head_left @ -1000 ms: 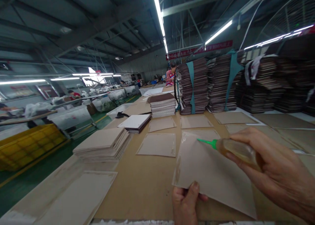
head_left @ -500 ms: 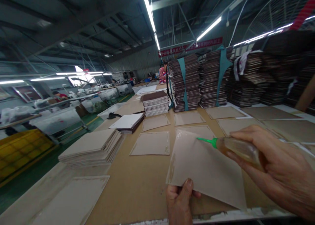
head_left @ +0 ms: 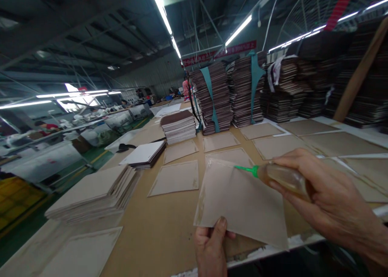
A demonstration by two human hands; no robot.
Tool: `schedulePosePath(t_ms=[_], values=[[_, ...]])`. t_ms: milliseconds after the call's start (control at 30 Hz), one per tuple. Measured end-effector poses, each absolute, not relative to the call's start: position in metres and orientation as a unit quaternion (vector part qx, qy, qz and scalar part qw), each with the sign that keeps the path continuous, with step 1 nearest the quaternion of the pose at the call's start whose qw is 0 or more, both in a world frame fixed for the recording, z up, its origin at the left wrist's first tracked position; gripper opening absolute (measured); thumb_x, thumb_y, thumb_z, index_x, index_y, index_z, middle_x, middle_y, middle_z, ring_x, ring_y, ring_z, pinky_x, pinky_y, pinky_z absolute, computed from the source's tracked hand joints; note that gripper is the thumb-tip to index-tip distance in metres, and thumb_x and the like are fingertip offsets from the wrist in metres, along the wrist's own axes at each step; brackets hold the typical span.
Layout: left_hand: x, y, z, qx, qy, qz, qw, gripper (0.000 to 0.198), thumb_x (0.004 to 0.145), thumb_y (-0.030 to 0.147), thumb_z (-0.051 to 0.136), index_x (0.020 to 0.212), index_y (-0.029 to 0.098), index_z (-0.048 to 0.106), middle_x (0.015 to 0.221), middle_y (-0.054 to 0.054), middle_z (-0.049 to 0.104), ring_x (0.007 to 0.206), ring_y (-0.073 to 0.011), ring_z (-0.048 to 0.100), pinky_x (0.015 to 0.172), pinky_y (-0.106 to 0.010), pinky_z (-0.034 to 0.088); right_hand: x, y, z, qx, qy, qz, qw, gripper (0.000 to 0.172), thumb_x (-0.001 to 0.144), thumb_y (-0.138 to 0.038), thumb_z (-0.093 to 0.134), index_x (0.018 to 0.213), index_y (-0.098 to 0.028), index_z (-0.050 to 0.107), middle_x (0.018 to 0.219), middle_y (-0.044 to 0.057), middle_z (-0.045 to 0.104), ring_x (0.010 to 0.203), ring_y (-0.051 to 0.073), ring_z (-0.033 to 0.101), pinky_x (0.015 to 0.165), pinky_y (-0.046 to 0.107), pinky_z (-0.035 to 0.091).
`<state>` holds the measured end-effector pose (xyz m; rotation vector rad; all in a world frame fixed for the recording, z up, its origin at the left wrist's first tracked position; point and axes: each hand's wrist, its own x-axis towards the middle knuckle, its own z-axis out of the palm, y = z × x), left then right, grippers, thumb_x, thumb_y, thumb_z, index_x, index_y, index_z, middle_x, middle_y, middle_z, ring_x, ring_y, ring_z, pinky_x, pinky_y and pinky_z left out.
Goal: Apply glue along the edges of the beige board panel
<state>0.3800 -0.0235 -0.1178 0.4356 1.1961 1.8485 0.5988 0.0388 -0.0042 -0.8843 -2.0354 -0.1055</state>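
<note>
Grasping one card (head_left: 242,204) at its near edge with the left hand (head_left: 210,244), thumb on top, fingers beneath, over the near part of one table (head_left: 157,232). Gripping one bottle (head_left: 281,179) in the right hand (head_left: 321,192), aiming its single green nozzle (head_left: 247,170) at the card's far part; cannot tell whether touching. Just left, two loose cards (head_left: 174,178); partly under the held card, one more (head_left: 233,155); behind that, another (head_left: 220,141). To the right, several others, too overlapped to count. Farther left, one stack of cards (head_left: 91,194) and, nearer, one loose card (head_left: 87,248). Beyond, one white-topped pile (head_left: 144,152), one brown-topped pile (head_left: 178,125), two tall stacks with teal strips (head_left: 212,99).
</note>
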Motion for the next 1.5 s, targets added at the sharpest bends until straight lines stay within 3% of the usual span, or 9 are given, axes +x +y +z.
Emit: schedulePosePath(t_ms=[200, 367, 600, 867, 1100, 1300, 1500], values=[[0.371, -0.024, -0.118, 0.196, 0.489, 0.721, 0.451, 0.05, 0.056, 0.043, 0.101, 0.092, 0.015, 0.081, 0.087, -0.01, 0.08, 0.066, -0.0193, 0.07, 0.052, -0.024, 0.057, 0.615, 0.032, -0.014, -0.403, -0.8, -0.045, 0.442, 0.024, 0.105, -0.047, 0.057, 0.118, -0.027, 0.059, 0.099, 0.004, 0.063, 0.082, 0.022, 0.065, 0.066, 0.038, 0.049], [0.368, -0.023, -0.113, 0.206, 0.486, 0.715, 0.459, 0.045, 0.056, 0.036, 0.102, 0.09, 0.015, 0.081, 0.087, -0.009, 0.081, 0.069, -0.02, 0.071, 0.052, -0.023, 0.058, 0.613, 0.027, -0.01, -0.381, -0.807, -0.025, 0.45, 0.018, 0.106, -0.037, 0.056, 0.122, -0.028, 0.055, 0.11, 0.006, 0.064, 0.095, 0.025, 0.065, 0.076, 0.039, 0.052], [0.368, -0.021, -0.109, 0.198, 0.502, 0.7, 0.468, 0.048, 0.049, 0.037, 0.104, 0.085, 0.016, 0.08, 0.084, -0.007, 0.08, 0.067, -0.0202, 0.071, 0.05, -0.024, 0.057, 0.64, 0.023, -0.033, -0.453, -0.786, -0.004, 0.421, 0.022, 0.105, -0.045, 0.059, 0.118, -0.028, 0.058, 0.101, 0.004, 0.062, 0.084, 0.023, 0.064, 0.07, 0.039, 0.051], [0.376, -0.021, -0.106, 0.193, 0.521, 0.717, 0.422, 0.055, 0.05, 0.04, 0.102, 0.095, 0.017, 0.08, 0.084, -0.006, 0.079, 0.068, -0.0191, 0.071, 0.049, -0.021, 0.053, 0.633, 0.021, -0.028, -0.411, -0.793, -0.01, 0.449, 0.016, 0.107, -0.035, 0.058, 0.119, -0.024, 0.059, 0.102, 0.005, 0.063, 0.086, 0.02, 0.064, 0.073, 0.034, 0.052], [0.372, -0.02, -0.101, 0.194, 0.531, 0.707, 0.425, 0.052, 0.05, 0.036, 0.101, 0.094, 0.018, 0.079, 0.086, -0.005, 0.079, 0.069, -0.0194, 0.071, 0.049, -0.021, 0.054, 0.658, 0.013, -0.052, -0.486, -0.753, 0.008, 0.444, 0.026, 0.103, -0.049, 0.061, 0.116, -0.026, 0.061, 0.101, 0.003, 0.064, 0.085, 0.022, 0.067, 0.072, 0.036, 0.053], [0.364, -0.019, -0.102, 0.198, 0.524, 0.687, 0.463, 0.052, 0.046, 0.031, 0.104, 0.09, 0.017, 0.079, 0.089, -0.006, 0.08, 0.073, -0.0205, 0.072, 0.05, -0.023, 0.058, 0.652, 0.013, -0.051, -0.458, -0.769, 0.008, 0.446, 0.02, 0.106, -0.038, 0.058, 0.122, -0.025, 0.059, 0.107, 0.005, 0.065, 0.09, 0.021, 0.067, 0.075, 0.034, 0.053], [0.364, -0.019, -0.103, 0.2, 0.521, 0.696, 0.453, 0.053, 0.049, 0.032, 0.104, 0.093, 0.018, 0.079, 0.09, -0.005, 0.08, 0.072, -0.0186, 0.072, 0.05, -0.02, 0.057, 0.666, 0.011, -0.06, -0.498, -0.744, -0.001, 0.446, 0.027, 0.104, -0.05, 0.06, 0.118, -0.027, 0.059, 0.103, 0.003, 0.065, 0.085, 0.022, 0.067, 0.072, 0.036, 0.053]])
